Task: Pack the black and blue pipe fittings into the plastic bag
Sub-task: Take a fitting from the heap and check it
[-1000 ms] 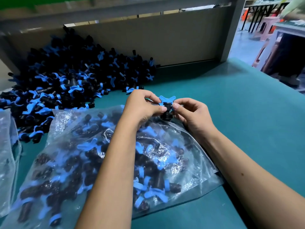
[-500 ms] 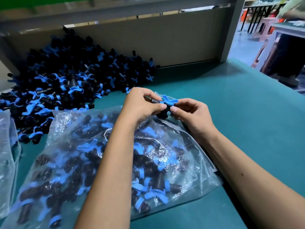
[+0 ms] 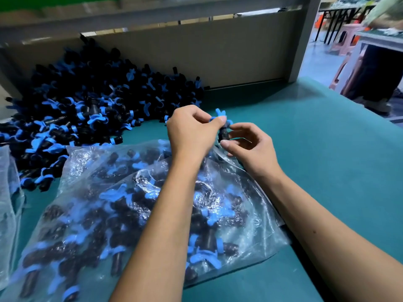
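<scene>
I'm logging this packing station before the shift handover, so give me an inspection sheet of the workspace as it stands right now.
Surface: green table top, flat, with a grey back panel behind it.
Job's things: loose pile of fittings at the back left; clear plastic bag lying flat, partly filled; one held fitting above the bag's far edge.
Clutter: a second plastic bag at the left edge.
Hands: left hand pinches the held fitting's blue part; right hand holds its black body with the fingers.
Cables: nothing seen.
Surroundings: pink stool and another table to the right.
</scene>
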Action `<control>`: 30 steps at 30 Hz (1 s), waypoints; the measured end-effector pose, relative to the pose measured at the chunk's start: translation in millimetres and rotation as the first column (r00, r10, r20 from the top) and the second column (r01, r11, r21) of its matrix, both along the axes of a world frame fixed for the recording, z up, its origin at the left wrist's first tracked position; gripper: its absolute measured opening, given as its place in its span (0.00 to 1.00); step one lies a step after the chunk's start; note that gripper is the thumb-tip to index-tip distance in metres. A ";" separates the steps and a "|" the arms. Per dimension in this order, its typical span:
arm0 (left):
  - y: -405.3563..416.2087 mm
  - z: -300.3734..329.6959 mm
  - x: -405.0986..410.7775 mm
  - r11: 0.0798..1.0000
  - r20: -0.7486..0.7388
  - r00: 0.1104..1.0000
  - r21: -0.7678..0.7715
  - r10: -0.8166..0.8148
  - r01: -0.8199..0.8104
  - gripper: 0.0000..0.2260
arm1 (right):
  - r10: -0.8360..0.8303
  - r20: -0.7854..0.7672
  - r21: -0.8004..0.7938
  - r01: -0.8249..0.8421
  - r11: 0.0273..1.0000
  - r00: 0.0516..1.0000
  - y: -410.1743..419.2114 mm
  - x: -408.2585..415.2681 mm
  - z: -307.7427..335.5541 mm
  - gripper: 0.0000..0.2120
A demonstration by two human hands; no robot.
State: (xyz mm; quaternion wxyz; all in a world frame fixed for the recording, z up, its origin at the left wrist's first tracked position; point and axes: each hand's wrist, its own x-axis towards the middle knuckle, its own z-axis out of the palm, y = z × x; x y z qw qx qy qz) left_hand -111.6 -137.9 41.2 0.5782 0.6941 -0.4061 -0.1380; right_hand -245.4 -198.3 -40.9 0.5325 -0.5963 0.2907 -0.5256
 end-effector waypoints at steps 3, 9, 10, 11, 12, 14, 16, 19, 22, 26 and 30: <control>-0.2 0.1 -13.5 1.000 0.080 0.996 -0.014 0.026 -0.025 0.13 | 0.013 0.021 -0.015 -0.013 1.000 1.000 -0.5 -1.6 1.4 0.18; 0.2 2.2 -19.4 0.997 0.172 0.983 -0.036 -0.066 0.074 0.13 | -0.028 0.073 0.053 0.024 0.998 0.997 -1.5 -0.8 1.7 0.08; 0.5 2.5 -16.4 0.994 0.253 0.962 -0.017 -0.103 0.111 0.12 | -0.026 0.153 0.144 0.004 0.990 0.988 -1.9 -1.3 3.6 0.04; 1.0 2.8 -12.2 0.990 0.371 0.918 0.026 -0.136 0.136 0.10 | -0.044 0.242 0.242 -0.017 0.970 0.969 -2.9 -2.5 5.4 0.04; 2.1 3.0 -7.9 0.984 0.495 0.850 0.096 -0.179 0.152 0.08 | -0.073 0.310 0.321 -0.032 0.946 0.948 -4.7 -4.8 7.4 0.06; 5.4 0.6 -0.2 0.944 0.630 0.712 0.291 -0.310 0.153 0.18 | -0.122 0.372 0.419 -0.049 0.907 0.920 -8.0 -9.0 9.4 0.09; 9.7 -2.4 4.2 0.883 0.645 0.635 0.449 -0.425 0.134 0.22 | -0.133 0.401 0.473 -0.080 0.878 0.907 -9.0 -10.5 10.4 0.09; 9.8 -7.4 8.5 0.869 0.675 0.596 0.489 -0.435 0.081 0.14 | -0.112 0.371 0.489 -0.092 0.867 0.922 -10.9 -10.7 9.9 0.09; 6.0 -4.0 15.4 0.937 0.673 0.675 0.339 -0.302 0.081 0.10 | -0.074 0.310 0.482 -0.089 0.871 0.948 -13.8 -12.4 10.0 0.09; 10.5 17.6 18.9 0.966 0.405 0.877 0.103 -0.259 0.237 0.09 | 0.076 0.116 0.362 -0.113 0.925 0.990 -8.5 -15.4 15.2 0.11; 17.6 32.0 2.1 0.955 0.353 0.895 -0.012 -0.274 0.297 0.08 | 0.387 -0.177 0.204 -0.351 0.914 0.905 10.1 -13.0 27.8 0.11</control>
